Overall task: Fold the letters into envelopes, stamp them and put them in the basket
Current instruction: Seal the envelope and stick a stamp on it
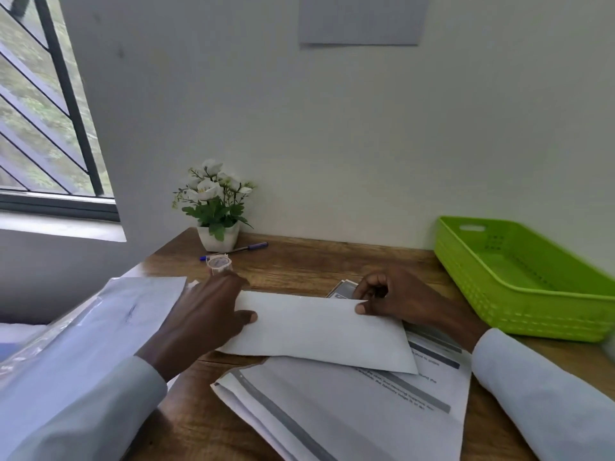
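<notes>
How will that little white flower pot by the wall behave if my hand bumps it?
The flower pot would probably tip rather than slide: its flowers stand taller and wider than the small base. It looks light. The pen lying beside it would likely roll.

Setting: a small office or home desk area. Indicators: a wooden tabletop (pixel 332 261) set against a plain white wall (pixel 332 128); printed letters (pixel 366 404); a pen (pixel 246 248); a green basket (pixel 519 281); a potted plant (pixel 214 204); a barred window (pixel 43 121) at left.
</notes>
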`<action>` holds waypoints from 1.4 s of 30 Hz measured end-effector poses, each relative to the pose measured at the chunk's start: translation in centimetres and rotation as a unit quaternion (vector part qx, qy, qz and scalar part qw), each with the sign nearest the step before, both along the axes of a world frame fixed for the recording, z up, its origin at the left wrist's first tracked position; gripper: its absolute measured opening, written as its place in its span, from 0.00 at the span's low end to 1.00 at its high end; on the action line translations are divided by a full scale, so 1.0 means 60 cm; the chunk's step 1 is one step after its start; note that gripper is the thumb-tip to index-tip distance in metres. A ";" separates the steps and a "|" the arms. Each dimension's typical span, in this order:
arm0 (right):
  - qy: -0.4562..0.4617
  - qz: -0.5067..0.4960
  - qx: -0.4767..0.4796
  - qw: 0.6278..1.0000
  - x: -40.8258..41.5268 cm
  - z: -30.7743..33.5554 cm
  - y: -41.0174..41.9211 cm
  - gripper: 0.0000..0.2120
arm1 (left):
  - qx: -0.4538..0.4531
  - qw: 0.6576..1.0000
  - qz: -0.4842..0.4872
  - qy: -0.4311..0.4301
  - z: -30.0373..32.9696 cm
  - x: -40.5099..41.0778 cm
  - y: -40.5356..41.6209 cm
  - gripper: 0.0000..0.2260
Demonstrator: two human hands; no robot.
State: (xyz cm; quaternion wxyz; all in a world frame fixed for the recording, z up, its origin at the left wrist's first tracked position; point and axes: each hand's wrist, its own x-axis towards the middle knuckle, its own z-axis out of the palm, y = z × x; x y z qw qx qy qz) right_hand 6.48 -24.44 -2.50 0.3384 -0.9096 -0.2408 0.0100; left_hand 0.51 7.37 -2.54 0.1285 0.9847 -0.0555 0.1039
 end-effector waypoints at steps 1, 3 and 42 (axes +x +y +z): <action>-0.006 -0.005 -0.006 1.000 0.001 -0.001 -0.002 0.06 | 0.004 1.000 0.003 0.019 0.003 -0.001 -0.001 0.22; -0.013 -0.014 -0.019 1.000 0.003 -0.003 -0.005 0.06 | 0.026 0.999 -0.004 0.045 0.007 -0.002 -0.002 0.18; -0.147 0.055 0.084 0.984 0.099 -0.037 0.392 0.10 | -0.042 0.993 -0.031 -0.106 0.010 0.128 0.149 0.09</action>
